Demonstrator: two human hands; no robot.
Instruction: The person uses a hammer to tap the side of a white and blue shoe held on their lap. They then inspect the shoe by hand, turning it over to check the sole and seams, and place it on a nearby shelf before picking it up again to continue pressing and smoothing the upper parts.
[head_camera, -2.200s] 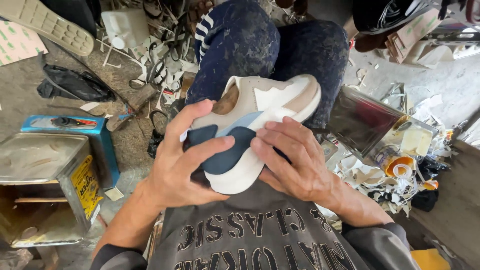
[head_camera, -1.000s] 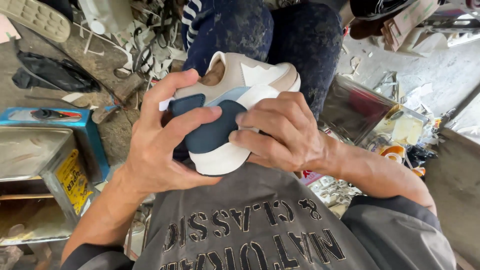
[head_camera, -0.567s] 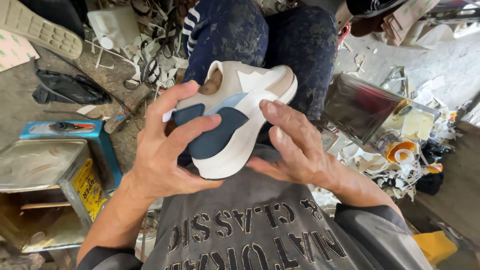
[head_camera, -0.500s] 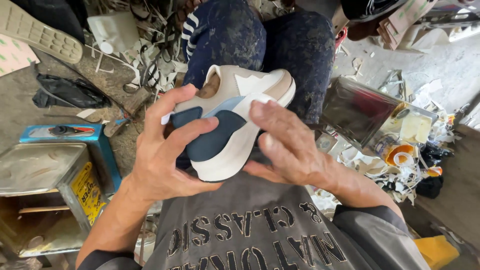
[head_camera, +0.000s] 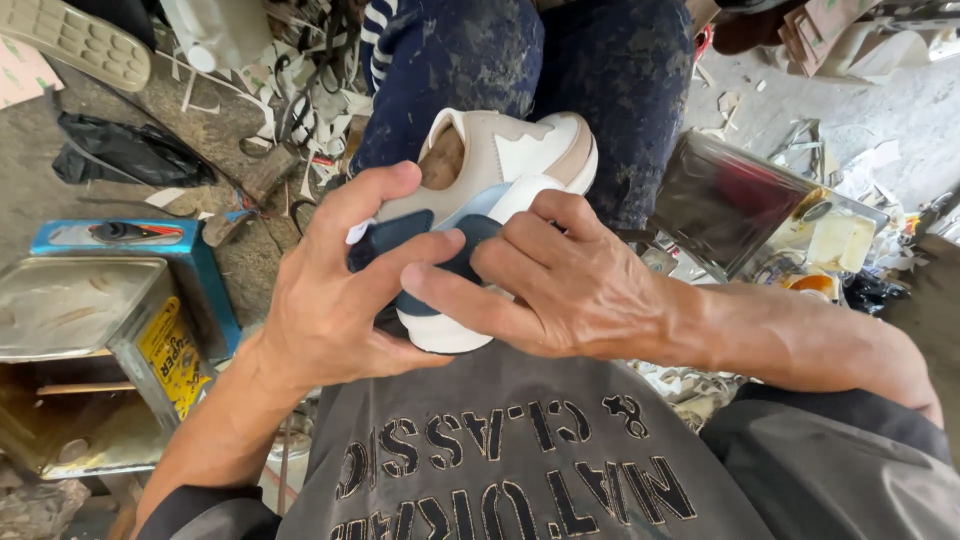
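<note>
Head view, the only cam: you've got the sneaker (head_camera: 490, 190) at mid-frame, just above centre, heel end toward your chest, toe pointing to the top of the frame over your knees.

Risks as I judge them:
- Your grip sits all on the heel half; the toe end hangs free. If either hand eases off, the sneaker could tip fwd and drop into the scrap pile (head_camera: 300, 90) at upper left.
- Your fingers overlap on the dark heel panel. Pressing hard there could dent or smudge it; can't tell if any glue is wet.
- Open metal can (head_camera: 90, 340) at lower left and the blue tin (head_camera: 130, 250) behind it sit near your left elbow. A wide elbow swing could knock them.
- Dark square container (head_camera: 740, 200) at mid-right is just beside your right forearm; same worry.

Pose:
- Left hand (head_camera: 330, 310) comes up from bottom left, wrapped round the sneaker's left side, thumb high by the collar, fingers curled over the heel panel, clamped on it.
- Right hand (head_camera: 570, 290) comes in from the right, wrist about level, fingers laid flat and pressed together across the heel, tips meeting the left hand's fingers.
- Both forearms angle inward from the frame's bottom corners, w/ the sneaker held close to your shirt (head_camera: 520, 450).
</note>
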